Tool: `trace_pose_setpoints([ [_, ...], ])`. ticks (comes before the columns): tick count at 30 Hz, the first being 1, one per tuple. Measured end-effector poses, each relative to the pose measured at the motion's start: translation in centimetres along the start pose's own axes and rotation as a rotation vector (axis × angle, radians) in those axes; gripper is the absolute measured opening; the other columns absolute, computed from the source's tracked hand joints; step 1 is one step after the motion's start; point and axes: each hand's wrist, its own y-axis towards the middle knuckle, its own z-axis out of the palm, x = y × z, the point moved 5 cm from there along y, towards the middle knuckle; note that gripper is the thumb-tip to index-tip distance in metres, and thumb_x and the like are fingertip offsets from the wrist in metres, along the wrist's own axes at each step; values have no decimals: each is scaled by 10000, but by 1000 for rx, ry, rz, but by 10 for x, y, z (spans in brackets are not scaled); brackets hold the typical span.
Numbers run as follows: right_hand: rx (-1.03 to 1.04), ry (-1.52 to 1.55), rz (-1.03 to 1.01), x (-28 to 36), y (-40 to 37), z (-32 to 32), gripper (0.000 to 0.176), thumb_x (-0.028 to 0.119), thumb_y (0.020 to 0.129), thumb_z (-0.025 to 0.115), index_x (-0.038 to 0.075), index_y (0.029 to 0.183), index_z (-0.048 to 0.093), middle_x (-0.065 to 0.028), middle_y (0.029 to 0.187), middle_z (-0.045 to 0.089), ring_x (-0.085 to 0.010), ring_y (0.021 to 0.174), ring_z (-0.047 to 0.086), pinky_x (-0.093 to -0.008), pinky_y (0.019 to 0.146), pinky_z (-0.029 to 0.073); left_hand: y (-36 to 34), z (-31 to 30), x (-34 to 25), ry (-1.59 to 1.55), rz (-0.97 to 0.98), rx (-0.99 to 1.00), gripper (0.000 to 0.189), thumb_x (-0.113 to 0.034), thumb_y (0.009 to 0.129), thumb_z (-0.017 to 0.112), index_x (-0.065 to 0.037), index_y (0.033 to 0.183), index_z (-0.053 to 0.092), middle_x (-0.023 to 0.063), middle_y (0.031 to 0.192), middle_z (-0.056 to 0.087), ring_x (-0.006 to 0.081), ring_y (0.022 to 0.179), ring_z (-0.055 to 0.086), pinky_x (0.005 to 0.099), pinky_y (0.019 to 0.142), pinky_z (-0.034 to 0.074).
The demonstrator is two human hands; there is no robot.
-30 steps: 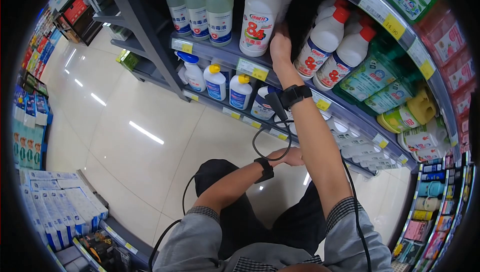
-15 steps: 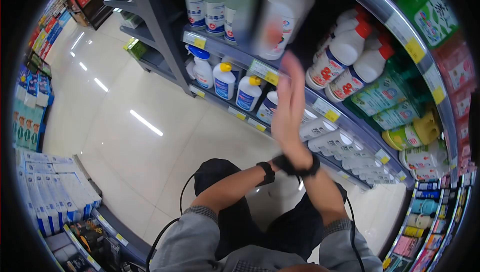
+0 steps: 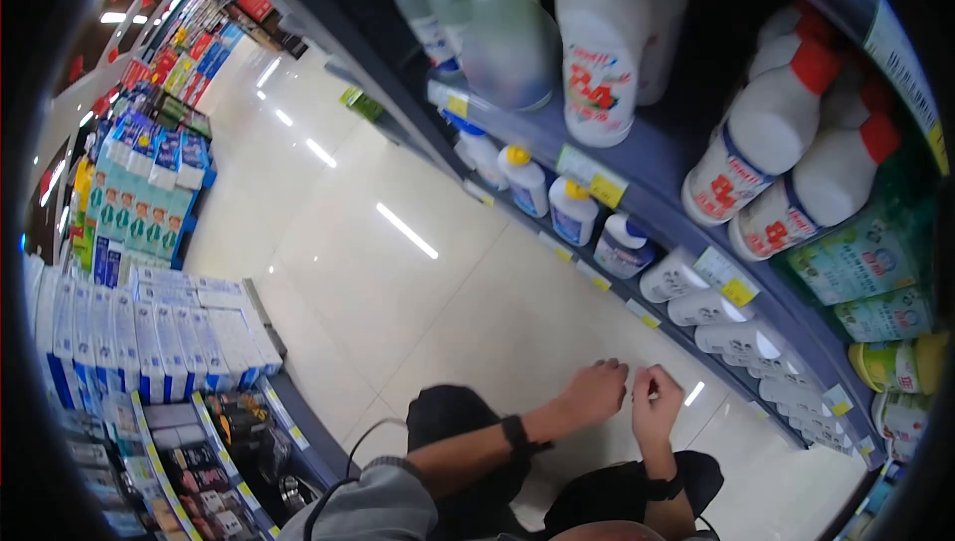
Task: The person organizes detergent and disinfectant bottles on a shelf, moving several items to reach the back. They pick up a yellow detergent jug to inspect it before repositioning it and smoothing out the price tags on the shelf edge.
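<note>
Both my hands hang low over the pale floor, in front of my knees and close together. My left hand (image 3: 595, 392) has its fingers curled, its back toward me, and nothing shows in it. A small gap away, my right hand (image 3: 657, 404) is also curled in a loose fist, with nothing visible in it. Neither touches the shelf. Nearest on the lower shelf are white bottles (image 3: 671, 277) lying on their sides and an upright white bottle (image 3: 624, 246). Above stands a large white red-lettered bottle (image 3: 599, 54) at the shelf's front edge.
Greenish red-capped bottles (image 3: 505, 39) stand at the upper left of the shelf. More white red-capped bottles (image 3: 771, 123) lean at the right, beside green packs (image 3: 856, 258). Boxed goods (image 3: 159, 342) fill a display on the left. The shelf edge (image 3: 686, 248) carries price tags.
My right hand has come down from beside the shelf to my knees. My left hand, hidden behind the right wrist before, now shows. The view has shifted, bringing more of the left aisle in.
</note>
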Motion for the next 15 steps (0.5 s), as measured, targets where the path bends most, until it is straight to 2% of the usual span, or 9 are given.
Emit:
trace_pose_setpoints([
  [2, -17, 65, 50, -16, -3, 5, 192, 120, 852, 531, -8, 709, 543, -84, 537, 490, -125, 457, 454, -269, 463, 378, -9, -27, -7, -517, -48, -302, 169, -93, 801, 510, 5, 939, 519, 158, 872, 586, 344, 830, 575, 438, 708, 455],
  [3, 136, 65, 193, -20, -9, 12, 197, 141, 866, 512, -7, 740, 548, -94, 560, 512, -151, 471, 485, -289, 479, 398, -10, -28, -4, -806, -267, -204, 178, -12, 802, 472, 10, 977, 498, 164, 910, 580, 353, 865, 569, 424, 755, 447],
  [4, 304, 70, 349, -22, -23, 22, 208, 161, 880, 494, -6, 772, 554, -103, 584, 535, -176, 485, 517, -309, 495, 417, -10, -39, -2, -803, -164, -425, 199, 3, 813, 457, 3, 1008, 492, 173, 967, 575, 339, 921, 566, 404, 798, 439],
  [5, 312, 60, 370, -20, -31, 29, 208, 161, 880, 494, -6, 772, 554, -103, 584, 535, -176, 485, 517, -309, 495, 417, -10, -66, -4, -784, -59, -652, 222, 18, 823, 442, -3, 1040, 486, 183, 1024, 570, 325, 976, 563, 383, 842, 431],
  [8, 339, -11, 203, -12, -52, 58, 230, 203, 893, 482, -5, 823, 551, -143, 636, 560, -258, 547, 557, -356, 540, 438, -7, -144, 5, -635, -59, -914, 319, -10, 863, 439, 5, 1181, 464, 194, 1180, 530, 299, 1123, 508, 350, 959, 371],
  [9, 352, -151, 103, -5, -57, 62, 228, 207, 892, 487, -4, 831, 549, -155, 648, 559, -278, 565, 558, -362, 553, 441, -1, -169, 14, -865, -122, -953, 338, -12, 873, 429, 18, 1209, 455, 171, 1190, 528, 273, 1128, 500, 337, 965, 360],
  [10, 363, -98, 133, 14, -59, 64, 232, 213, 892, 492, -4, 833, 548, -169, 667, 558, -289, 582, 559, -364, 563, 443, 5, -205, 11, -959, -50, -1020, 336, -80, 927, 360, 2, 1234, 468, 100, 1210, 523, 173, 1105, 477, 292, 958, 348],
  [13, 244, -14, 129, 50, -65, 74, 206, 197, 897, 501, 2, 853, 550, -160, 731, 587, -274, 644, 576, -346, 600, 454, 23, -277, -5, -1010, 184, -1021, 364, -148, 933, 370, 21, 1242, 465, 131, 1242, 500, 193, 1183, 424, 287, 1011, 283],
  [15, 134, 85, 95, 107, -47, 61, 182, 147, 931, 453, -2, 900, 552, -104, 816, 595, -187, 719, 558, -286, 678, 447, 33, -297, -6, -953, 177, -1062, 368, -143, 930, 352, 13, 1246, 457, 153, 1237, 495, 228, 1148, 452, 299, 998, 302],
])
